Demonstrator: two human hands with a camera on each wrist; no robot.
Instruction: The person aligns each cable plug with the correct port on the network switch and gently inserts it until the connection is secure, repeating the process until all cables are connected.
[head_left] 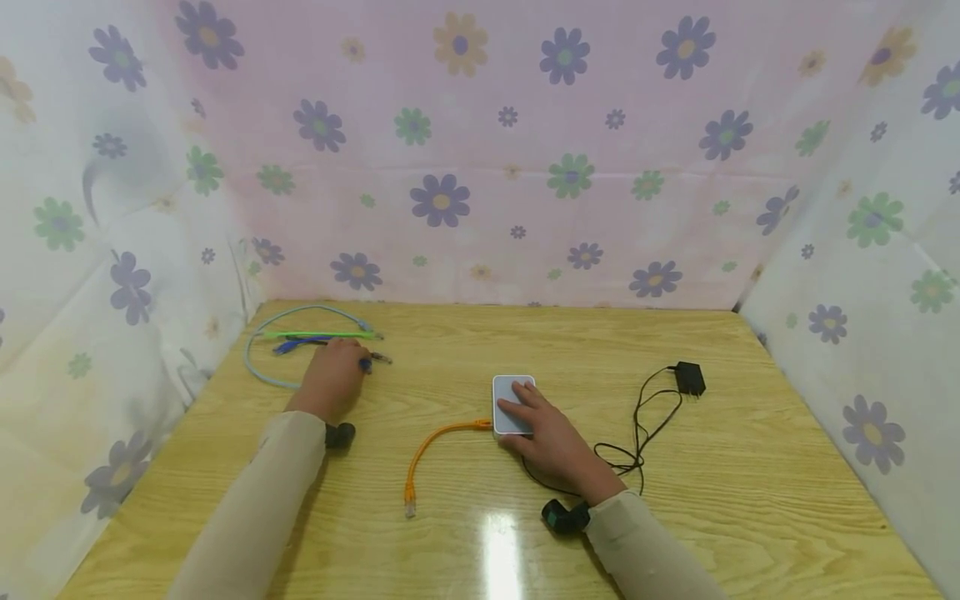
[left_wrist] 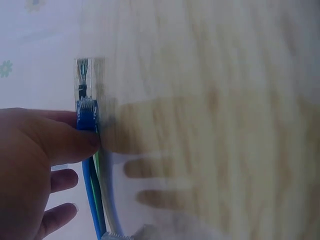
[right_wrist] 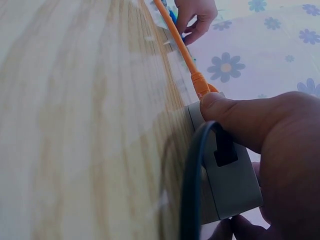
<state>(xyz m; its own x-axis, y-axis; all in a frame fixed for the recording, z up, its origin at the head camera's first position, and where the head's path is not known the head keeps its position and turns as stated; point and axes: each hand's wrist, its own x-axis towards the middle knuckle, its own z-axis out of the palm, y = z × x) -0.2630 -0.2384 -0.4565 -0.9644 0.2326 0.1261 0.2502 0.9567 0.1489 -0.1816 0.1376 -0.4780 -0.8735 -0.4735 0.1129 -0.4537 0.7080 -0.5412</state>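
Note:
My left hand (head_left: 333, 379) is at the left of the table, pinching a blue network cable (left_wrist: 87, 117) just behind its clear plug. Another clear plug (left_wrist: 82, 72) sticks out beyond it, and green and grey cables run alongside. My right hand (head_left: 551, 437) holds a small white box (head_left: 512, 406) with a grey top, thumb at its near left corner and fingers spread over it. An orange network cable (head_left: 442, 429) is plugged into its left side; the cable's other plug lies loose. A black cord (right_wrist: 192, 175) enters the box's near face.
A light blue-grey cable (head_left: 251, 354) and a green cable (head_left: 322, 335) lie around my left hand. At the right, the black cord leads in loops to a power adapter (head_left: 688, 378). Flowered cloth (head_left: 487, 125) walls the wooden table (head_left: 750, 467) at back and sides.

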